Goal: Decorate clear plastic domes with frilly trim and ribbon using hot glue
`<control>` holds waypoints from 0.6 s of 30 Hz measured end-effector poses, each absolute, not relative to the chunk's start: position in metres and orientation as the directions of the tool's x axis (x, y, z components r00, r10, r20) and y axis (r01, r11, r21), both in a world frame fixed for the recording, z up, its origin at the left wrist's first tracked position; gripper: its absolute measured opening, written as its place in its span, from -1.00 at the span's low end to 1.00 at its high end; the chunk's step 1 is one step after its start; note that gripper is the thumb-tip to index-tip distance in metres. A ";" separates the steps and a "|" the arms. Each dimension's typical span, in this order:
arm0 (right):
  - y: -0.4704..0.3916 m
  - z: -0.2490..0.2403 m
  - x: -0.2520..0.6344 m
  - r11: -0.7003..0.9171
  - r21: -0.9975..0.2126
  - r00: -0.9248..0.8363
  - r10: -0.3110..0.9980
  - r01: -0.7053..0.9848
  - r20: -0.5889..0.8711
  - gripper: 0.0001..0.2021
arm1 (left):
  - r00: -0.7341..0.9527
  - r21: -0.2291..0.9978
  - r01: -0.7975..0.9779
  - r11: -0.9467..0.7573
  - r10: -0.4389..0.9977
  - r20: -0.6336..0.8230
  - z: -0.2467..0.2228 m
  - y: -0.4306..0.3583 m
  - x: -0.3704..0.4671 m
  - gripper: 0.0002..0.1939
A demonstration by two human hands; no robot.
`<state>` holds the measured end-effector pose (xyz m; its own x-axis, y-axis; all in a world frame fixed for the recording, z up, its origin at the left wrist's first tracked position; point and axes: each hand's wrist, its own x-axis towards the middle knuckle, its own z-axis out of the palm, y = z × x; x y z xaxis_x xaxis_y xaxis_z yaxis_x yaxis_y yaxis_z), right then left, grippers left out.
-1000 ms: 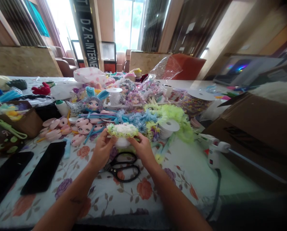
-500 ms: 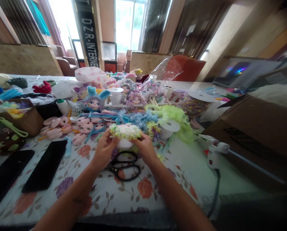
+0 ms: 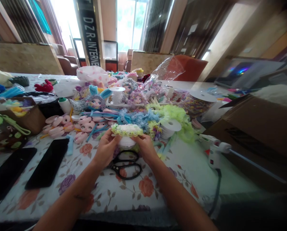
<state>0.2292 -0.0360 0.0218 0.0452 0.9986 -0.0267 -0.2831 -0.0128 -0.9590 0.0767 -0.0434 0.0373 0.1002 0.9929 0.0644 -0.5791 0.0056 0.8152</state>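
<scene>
A frilly round piece [image 3: 127,130], white and fluffy on top with a yellow-green ruffled edge, is held between my two hands. My left hand [image 3: 107,146] pinches its left side and my right hand [image 3: 145,146] pinches its right side, fingers closed. Directly below the ruffle shows a white rounded thing [image 3: 126,142]; whether it is joined to the frilly piece I cannot tell. Black-handled scissors [image 3: 127,165] lie on the flowered tablecloth [image 3: 105,195] just in front of my hands, their blades hidden.
Several doll faces [image 3: 85,125], blue ruffled trim [image 3: 138,118], a white ribbon spool [image 3: 169,128] and lime netting [image 3: 179,118] lie beyond my hands. To the left are two dark phones [image 3: 47,163]. A glue gun [image 3: 215,150] with its cord and a cardboard box [image 3: 254,131] stand right.
The frilly piece has tipped, so its fluffy top shows less and its ruffled edge more. Both hands keep their hold. The whole view has shifted slightly.
</scene>
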 end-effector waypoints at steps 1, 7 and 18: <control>-0.036 0.022 0.229 -0.016 -0.961 0.053 0.998 -0.277 -0.032 -0.65 | 0.102 0.815 -0.580 0.007 0.993 0.064 0.036 -0.043 0.077 -0.61; -0.037 0.018 0.226 -0.018 -0.950 0.006 1.000 -0.313 -0.021 -0.63 | 0.116 0.770 -0.634 0.079 0.993 -0.007 0.037 -0.037 0.068 -0.69; -0.029 0.025 0.255 0.214 -0.912 0.492 0.870 -0.349 0.016 -0.73 | 0.068 0.676 -0.718 0.165 0.983 -0.168 0.045 -0.021 0.044 -0.75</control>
